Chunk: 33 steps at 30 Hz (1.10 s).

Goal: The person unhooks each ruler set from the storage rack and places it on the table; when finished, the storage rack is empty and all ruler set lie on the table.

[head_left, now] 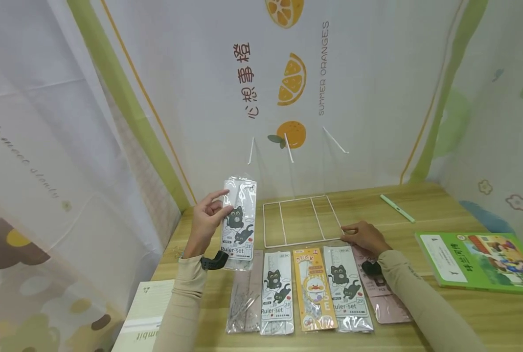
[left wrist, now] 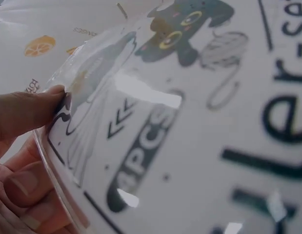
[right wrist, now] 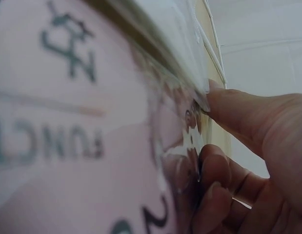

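Upright, the glossy cat-printed ruler set [head_left: 239, 222] sits pinched in left fingers [head_left: 215, 208]; right fingers [head_left: 353, 233] grip the pink pack [head_left: 377, 288].

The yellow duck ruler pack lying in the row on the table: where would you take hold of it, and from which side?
Probably the near short end of the yellow duck pack, from the table's near edge. It lies flat with cat ruler packs tight along both long sides, so only its ends are free; the far end is close to the wire rack and the right hand.

The left hand [head_left: 207, 215] holds a cat-print ruler set [head_left: 239, 222] upright above the table [head_left: 442, 313]; the right hand [head_left: 364, 237] rests on a pink packet [head_left: 382, 293] — beside the white wire rack [head_left: 301, 220].
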Each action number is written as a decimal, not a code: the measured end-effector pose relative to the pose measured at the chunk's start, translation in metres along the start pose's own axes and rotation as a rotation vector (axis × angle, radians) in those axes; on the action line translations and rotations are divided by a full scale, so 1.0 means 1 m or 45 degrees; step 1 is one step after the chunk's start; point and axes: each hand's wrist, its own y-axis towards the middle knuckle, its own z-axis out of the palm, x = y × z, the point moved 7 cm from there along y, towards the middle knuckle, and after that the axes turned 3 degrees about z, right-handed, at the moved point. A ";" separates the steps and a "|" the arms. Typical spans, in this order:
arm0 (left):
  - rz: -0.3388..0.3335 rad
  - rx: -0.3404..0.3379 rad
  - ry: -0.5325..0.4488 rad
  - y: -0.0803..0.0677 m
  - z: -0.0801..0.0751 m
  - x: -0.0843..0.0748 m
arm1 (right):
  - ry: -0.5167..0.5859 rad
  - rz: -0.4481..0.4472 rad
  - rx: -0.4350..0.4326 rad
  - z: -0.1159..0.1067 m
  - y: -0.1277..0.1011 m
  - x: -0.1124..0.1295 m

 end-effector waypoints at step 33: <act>-0.672 0.089 0.864 -0.112 -0.063 0.122 | 0.039 0.018 0.043 -0.008 -0.006 -0.002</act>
